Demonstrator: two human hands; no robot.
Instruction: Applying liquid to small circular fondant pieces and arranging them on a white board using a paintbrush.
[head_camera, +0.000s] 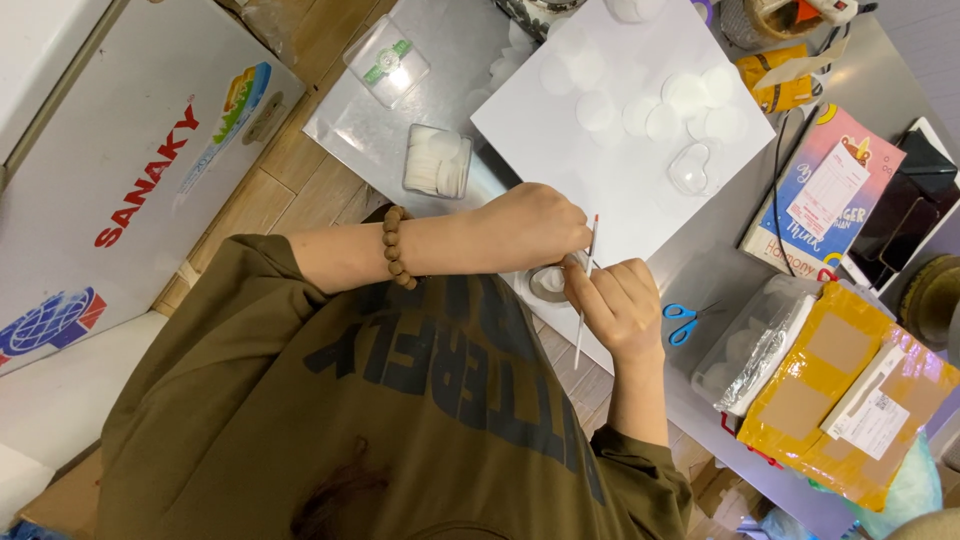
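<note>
The left hand (530, 228) is curled almost shut, with its fingertips pinched on a small round silver piece (548, 283) at the near edge of the desk (360, 130). The right hand (620, 305) is curled too, and its fingers grip a thin white stick with a red tip (587, 290), which stands almost straight up and down between the 2 hands. A brown bead bracelet (396, 247) sits on the left wrist. A big white sheet (610, 170) lies under the hands, with pale round pads (684, 92) and a clear heart-shaped box (691, 167) on it. Blue scissors (680, 322) lie just beside the right hand. A clear box of white pads (438, 161) stands near the left arm. The silver piece is small, round and shiny, partly hidden by the fingers.
</note>
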